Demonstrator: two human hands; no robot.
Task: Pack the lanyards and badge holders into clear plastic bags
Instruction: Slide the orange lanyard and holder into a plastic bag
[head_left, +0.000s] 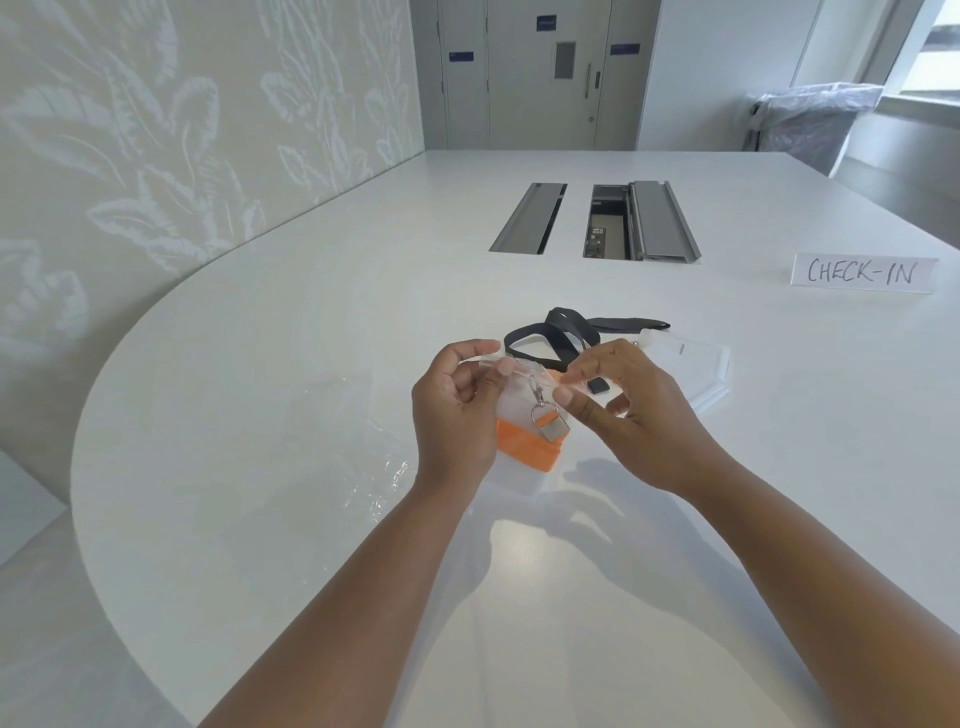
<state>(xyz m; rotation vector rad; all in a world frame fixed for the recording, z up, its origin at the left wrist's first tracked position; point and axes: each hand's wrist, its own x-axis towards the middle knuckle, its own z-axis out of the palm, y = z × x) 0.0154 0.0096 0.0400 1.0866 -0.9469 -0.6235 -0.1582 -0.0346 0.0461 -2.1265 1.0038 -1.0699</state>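
Left hand (457, 410) and right hand (623, 410) both pinched the top edge of a clear bag (519, 384) holding an orange lanyard (524, 447), a black lanyard (550, 338) lying just beyond them on the bench (260, 415).

Both hands (457, 410) (628, 415) pinch the top of a clear bag (519, 387) holding an orange lanyard (524, 449).

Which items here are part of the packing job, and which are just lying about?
Job: clear bag pinched by left hand and right hand, orange lanyard inside it, black lanyard, badge holders, spare plastic bags.
Lying about: CHECK-IN sign, open cable hatch, plastic-covered bin.
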